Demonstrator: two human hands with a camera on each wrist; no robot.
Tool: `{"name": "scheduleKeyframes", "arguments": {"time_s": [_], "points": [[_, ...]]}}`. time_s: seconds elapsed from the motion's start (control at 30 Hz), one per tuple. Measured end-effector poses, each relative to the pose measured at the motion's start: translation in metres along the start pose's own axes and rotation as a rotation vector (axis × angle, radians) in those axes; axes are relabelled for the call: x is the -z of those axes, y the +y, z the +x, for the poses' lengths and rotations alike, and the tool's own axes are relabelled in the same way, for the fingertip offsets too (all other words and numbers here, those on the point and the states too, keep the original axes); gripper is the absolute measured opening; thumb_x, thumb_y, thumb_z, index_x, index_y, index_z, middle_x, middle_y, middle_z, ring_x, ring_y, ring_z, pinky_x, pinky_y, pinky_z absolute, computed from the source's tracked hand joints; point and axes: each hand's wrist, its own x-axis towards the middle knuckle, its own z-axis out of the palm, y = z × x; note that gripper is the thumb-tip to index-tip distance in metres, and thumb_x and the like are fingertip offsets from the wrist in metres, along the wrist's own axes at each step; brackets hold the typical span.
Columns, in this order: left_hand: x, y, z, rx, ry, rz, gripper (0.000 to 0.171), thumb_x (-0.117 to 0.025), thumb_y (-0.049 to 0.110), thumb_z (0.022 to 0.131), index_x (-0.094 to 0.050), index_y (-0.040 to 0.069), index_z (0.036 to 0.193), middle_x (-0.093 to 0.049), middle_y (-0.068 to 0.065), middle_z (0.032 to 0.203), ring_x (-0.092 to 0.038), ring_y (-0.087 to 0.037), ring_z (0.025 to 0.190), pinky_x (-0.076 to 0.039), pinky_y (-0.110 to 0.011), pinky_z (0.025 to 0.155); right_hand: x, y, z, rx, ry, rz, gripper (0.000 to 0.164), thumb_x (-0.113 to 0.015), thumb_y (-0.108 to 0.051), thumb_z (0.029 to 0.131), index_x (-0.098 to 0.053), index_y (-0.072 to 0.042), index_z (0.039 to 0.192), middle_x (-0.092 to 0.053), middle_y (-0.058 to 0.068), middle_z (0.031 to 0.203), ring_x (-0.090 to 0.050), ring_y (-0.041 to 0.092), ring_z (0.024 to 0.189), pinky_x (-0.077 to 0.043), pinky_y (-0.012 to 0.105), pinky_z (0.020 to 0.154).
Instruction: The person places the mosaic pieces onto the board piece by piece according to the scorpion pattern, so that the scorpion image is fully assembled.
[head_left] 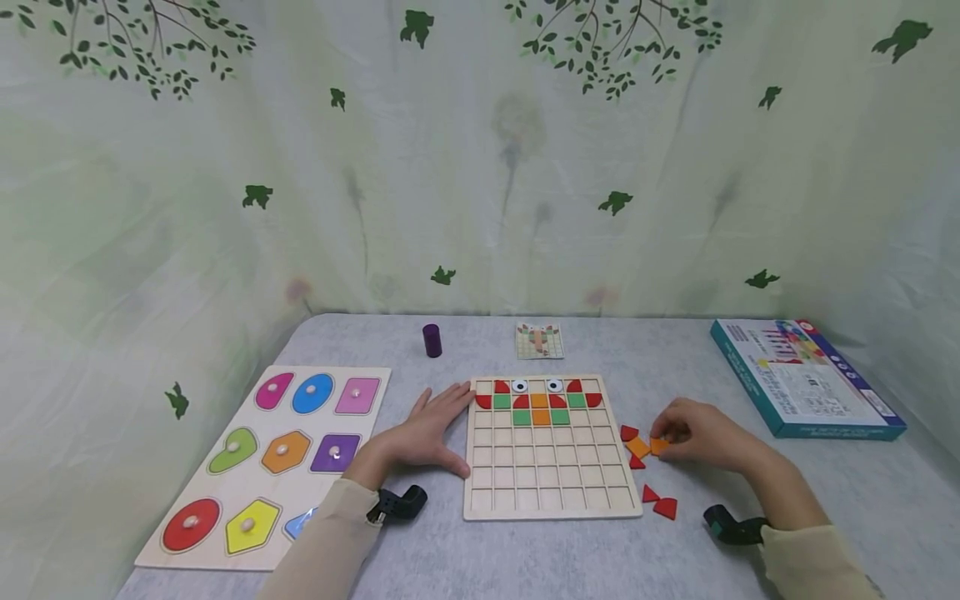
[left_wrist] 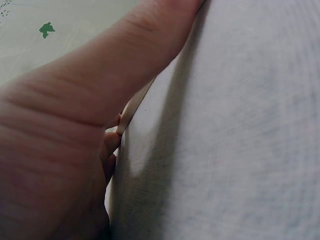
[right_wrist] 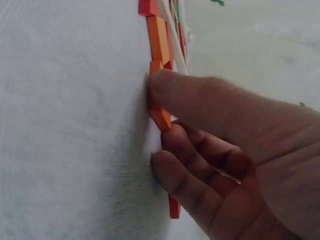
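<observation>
Nearest the head camera, two beige sleeves (head_left: 318,546) extended over the grey table (head_left: 420,562). The left hand (head_left: 423,429), fingers spread and grip released, rested at the left edge of a pale wooden grid board (head_left: 555,515). Red, green and orange tiles (head_left: 539,401) occupied cells toward the board's back edge. Near its right edge, the right hand (head_left: 701,435) pinched a flat orange square tile (head_left: 659,447); a second orange tile (head_left: 637,448) and small red pieces (head_left: 665,507) lay beside it. A wooden shape puzzle (head_left: 360,423) lay toward the table's left edge.

In the left wrist view, the thumb was extended above the table.

In the right wrist view, thumb and fingertips grasped the orange square tile at the table surface.
</observation>
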Motion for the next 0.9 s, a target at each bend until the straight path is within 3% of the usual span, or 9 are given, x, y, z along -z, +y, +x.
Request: {"name": "scheduleKeyframes", "arguments": {"time_s": [0.27,0.47,0.9], "points": [[-0.001,-0.001,0.001,-0.004,0.004,0.002,0.122,-0.086,0.056,0.069,-0.020,0.005,0.160,-0.015,-0.011,0.169,-0.008,-0.033,0.157,0.002,-0.062,0.124,-0.007,-0.002,0.001,-0.004,0.028,-0.068,0.023,-0.083,-0.016,0.077,-0.069,-0.017,0.096,-0.060,-0.001,0.092,-0.053,0.016,0.085,-0.053,0.026,0.073],[-0.001,-0.001,0.001,-0.005,0.001,0.005,0.122,-0.086,0.056,0.069,-0.020,0.005,0.160,-0.015,-0.011,0.169,-0.008,-0.033,0.157,0.002,-0.063,0.124,-0.006,-0.004,0.006,-0.034,0.052,-0.060,0.025,-0.080,-0.016,0.079,-0.068,-0.018,0.101,-0.062,-0.001,0.090,-0.054,0.016,0.082,-0.051,0.025,0.069],[-0.001,-0.002,0.000,-0.004,0.009,0.004,0.122,-0.086,0.055,0.069,-0.021,0.005,0.159,-0.015,-0.011,0.169,-0.009,-0.033,0.157,0.002,-0.063,0.124,-0.008,-0.029,0.020,0.043,0.154,-0.086,0.024,-0.077,-0.014,0.084,-0.072,-0.015,0.108,-0.063,0.001,0.100,-0.056,0.015,0.085,-0.051,0.020,0.066]]}}
